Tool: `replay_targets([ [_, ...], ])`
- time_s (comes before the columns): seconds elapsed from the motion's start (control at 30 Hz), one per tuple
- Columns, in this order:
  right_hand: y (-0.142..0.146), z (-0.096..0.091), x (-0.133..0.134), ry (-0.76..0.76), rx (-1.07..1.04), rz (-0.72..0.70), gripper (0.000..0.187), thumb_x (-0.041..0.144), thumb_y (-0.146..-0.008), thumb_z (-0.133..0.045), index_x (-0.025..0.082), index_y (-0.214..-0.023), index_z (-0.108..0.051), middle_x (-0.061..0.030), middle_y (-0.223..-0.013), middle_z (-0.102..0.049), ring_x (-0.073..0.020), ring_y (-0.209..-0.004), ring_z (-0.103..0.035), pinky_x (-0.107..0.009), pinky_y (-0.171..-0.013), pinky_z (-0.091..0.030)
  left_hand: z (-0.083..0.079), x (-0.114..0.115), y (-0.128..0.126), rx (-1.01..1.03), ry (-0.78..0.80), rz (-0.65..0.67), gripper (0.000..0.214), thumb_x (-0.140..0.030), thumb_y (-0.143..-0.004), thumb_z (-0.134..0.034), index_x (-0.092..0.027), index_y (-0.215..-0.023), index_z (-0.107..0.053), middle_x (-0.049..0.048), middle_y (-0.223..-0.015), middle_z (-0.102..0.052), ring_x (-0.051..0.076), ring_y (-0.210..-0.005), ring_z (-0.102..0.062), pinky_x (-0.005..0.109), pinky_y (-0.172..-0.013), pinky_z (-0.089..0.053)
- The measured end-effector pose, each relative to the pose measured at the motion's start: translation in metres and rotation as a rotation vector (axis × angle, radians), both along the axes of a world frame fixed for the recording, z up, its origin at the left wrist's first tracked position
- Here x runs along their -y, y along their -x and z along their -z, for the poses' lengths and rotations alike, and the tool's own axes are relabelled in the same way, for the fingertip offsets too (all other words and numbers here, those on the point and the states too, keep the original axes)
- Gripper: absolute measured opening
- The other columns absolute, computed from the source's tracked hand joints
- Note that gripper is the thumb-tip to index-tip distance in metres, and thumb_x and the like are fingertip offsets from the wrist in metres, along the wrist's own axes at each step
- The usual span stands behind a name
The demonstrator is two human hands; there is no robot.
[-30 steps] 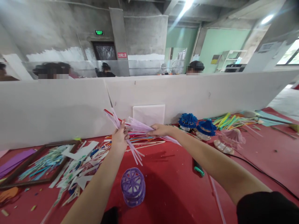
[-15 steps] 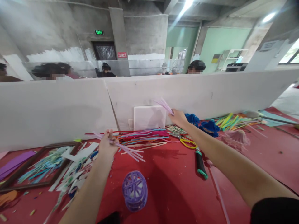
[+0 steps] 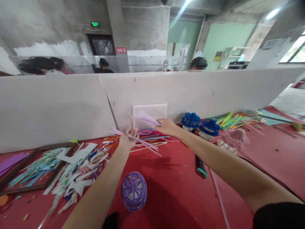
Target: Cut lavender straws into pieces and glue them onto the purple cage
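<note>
My left hand is closed round a bundle of pale purple straws that fan out to the right above the red table. My right hand is closed on a smaller bunch of pale purple straws pointing left, just in front of a white square board. Both hands hover over a pile of coloured straws lying on the table. A purple woven straw ball stands nearer to me, below my left forearm.
A white partition wall runs along the table's far edge, with people behind it. A wooden frame with cut strips and paper scraps lies left. Blue pompom pieces, green-yellow strips and a black-green tool lie right.
My right hand came back down and left from near the partition toward the left hand. My left hand moved right and up with its straws. The camera tilted slightly.
</note>
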State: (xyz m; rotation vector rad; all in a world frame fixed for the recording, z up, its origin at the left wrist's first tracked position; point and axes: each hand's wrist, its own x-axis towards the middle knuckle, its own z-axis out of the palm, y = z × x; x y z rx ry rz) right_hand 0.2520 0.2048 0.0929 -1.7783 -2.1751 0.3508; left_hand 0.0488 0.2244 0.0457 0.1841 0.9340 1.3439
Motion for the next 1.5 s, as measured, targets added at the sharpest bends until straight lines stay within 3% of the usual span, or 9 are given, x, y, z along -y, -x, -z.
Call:
replay_targets([
  [0.17, 0.037, -0.006, 0.010, -0.016, -0.133, -0.191, 0.043, 0.053, -0.073, -0.068, 0.017, -0.096, -0.065, -0.0060, -0.094, -0.070, -0.0212, -0.087, -0.064, -0.026, -0.071, -0.045, -0.026, 0.017, -0.005, 0.027, -0.108, 0.145, 0.034, -0.032, -0.089, -0.057, -0.017, -0.119, -0.054, 0.0092, -0.119, -0.059, 0.022, -0.099, -0.061, 0.043, -0.082, -0.053],
  [0.27, 0.052, -0.014, 0.003, -0.008, -0.212, -0.292, 0.029, 0.042, -0.067, -0.075, 0.018, -0.081, -0.067, -0.0030, -0.086, -0.070, -0.0201, -0.084, -0.064, -0.024, -0.071, -0.043, -0.046, 0.025, -0.009, 0.025, -0.193, 0.220, 0.023, -0.027, -0.091, -0.048, -0.020, -0.110, -0.061, 0.0087, -0.105, -0.065, 0.023, -0.090, -0.065, 0.033, -0.062, -0.052],
  [0.47, 0.042, -0.015, -0.003, -0.032, -0.501, -0.187, 0.010, 0.022, -0.081, -0.055, 0.016, -0.089, -0.059, -0.0005, -0.074, -0.066, -0.0124, -0.062, -0.060, -0.022, -0.059, -0.044, -0.062, 0.054, 0.019, -0.088, -0.257, 0.278, 0.021, -0.021, -0.086, -0.047, -0.015, -0.094, -0.065, 0.0138, -0.093, -0.068, 0.026, -0.084, -0.066, 0.037, -0.064, -0.052],
  [0.63, 0.018, 0.005, 0.027, -0.175, -0.791, 0.038, 0.022, 0.029, -0.091, -0.034, 0.018, -0.107, -0.044, -0.0011, -0.080, -0.060, -0.0105, -0.059, -0.055, -0.024, -0.056, -0.045, -0.017, 0.126, 0.064, -0.302, -0.344, 0.174, 0.027, -0.020, -0.071, -0.073, -0.018, -0.098, -0.067, 0.0138, -0.105, -0.068, 0.029, -0.112, -0.057, 0.033, -0.088, -0.049],
  [0.77, 0.020, 0.040, 0.054, -0.129, -0.930, 0.087, 0.030, 0.043, -0.081, -0.054, 0.020, -0.099, -0.050, 0.0028, -0.065, -0.053, -0.0141, -0.059, -0.053, -0.027, -0.057, -0.045, 0.042, 0.185, 0.074, -0.442, -0.401, 0.162, 0.091, 0.005, -0.017, -0.086, -0.020, -0.102, -0.067, 0.0174, -0.130, -0.054, 0.040, -0.136, -0.030, 0.043, -0.112, -0.028],
  [0.83, 0.027, 0.059, 0.060, -0.028, -0.982, 0.075, 0.029, 0.043, -0.074, -0.062, 0.020, -0.090, -0.052, 0.0050, -0.058, -0.051, -0.0134, -0.053, -0.052, -0.027, -0.053, -0.043, 0.065, 0.199, 0.070, -0.554, -0.328, 0.179, 0.106, 0.009, -0.012, -0.083, -0.020, -0.112, -0.063, 0.0164, -0.128, -0.055, 0.044, -0.131, -0.037, 0.053, -0.112, -0.021],
  [1.0, 0.034, 0.076, 0.064, 0.176, -1.160, 0.070, 0.034, 0.049, -0.073, -0.063, 0.023, -0.082, -0.044, 0.0103, -0.053, -0.047, -0.0076, -0.037, -0.043, -0.021, -0.040, -0.034, 0.085, 0.190, 0.060, -0.677, -0.292, 0.114, 0.095, 0.005, -0.028, -0.085, -0.023, -0.114, -0.056, 0.0090, -0.114, -0.063, 0.032, -0.117, -0.055, 0.042, -0.107, -0.035],
  [1.3, 0.044, 0.056, 0.127, 0.870, -1.435, -0.179, 0.062, 0.074, -0.081, -0.034, 0.016, -0.083, -0.056, 0.0077, -0.049, -0.042, -0.0054, -0.032, -0.026, -0.021, -0.034, -0.027, 0.027, 0.167, 0.057, -0.467, -0.314, 0.116, 0.063, -0.031, -0.051, -0.086, -0.024, -0.107, -0.058, 0.0029, -0.097, -0.071, 0.024, -0.091, -0.068, 0.036, -0.085, -0.053],
  [1.5, 0.051, 0.063, 0.155, 0.893, -1.624, -0.187, 0.044, 0.061, -0.081, -0.055, 0.017, -0.087, -0.056, 0.0090, -0.054, -0.042, -0.0027, -0.036, -0.025, -0.019, -0.038, -0.025, 0.017, 0.167, 0.054, -0.420, -0.391, 0.221, 0.076, -0.033, -0.053, -0.086, -0.028, -0.121, -0.052, 0.0049, -0.101, -0.072, 0.023, -0.088, -0.070, 0.032, -0.080, -0.056],
])
